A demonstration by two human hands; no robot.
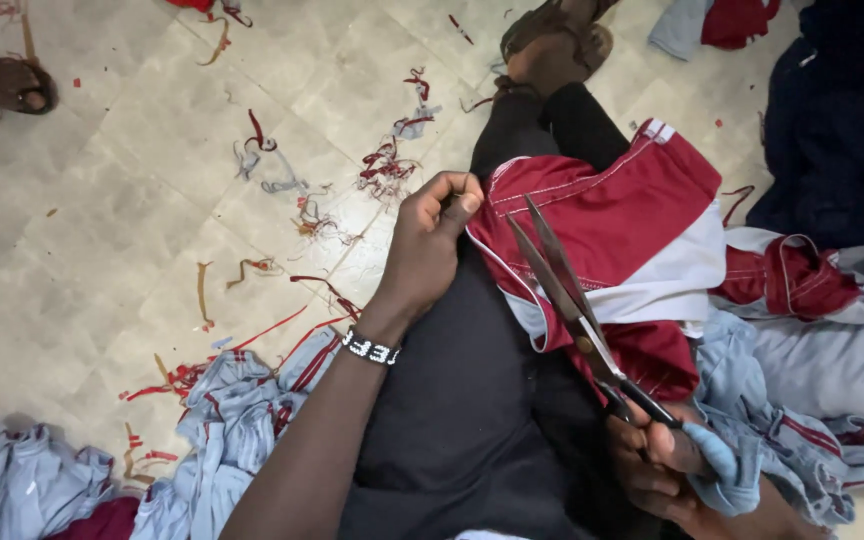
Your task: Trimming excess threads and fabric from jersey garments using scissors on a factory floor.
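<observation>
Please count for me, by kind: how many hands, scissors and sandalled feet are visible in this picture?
Hands: 2, the left hand pinching the red and white garment, the right hand holding the scissors.
Scissors: 1, blades open.
Sandalled feet: 2, one foot at the top, another foot at the left edge.
Total: 5

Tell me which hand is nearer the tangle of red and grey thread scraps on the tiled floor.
Left. The left hand pinches the red and white garment just right of the thread scraps; the right hand grips scissors much farther away.
</observation>
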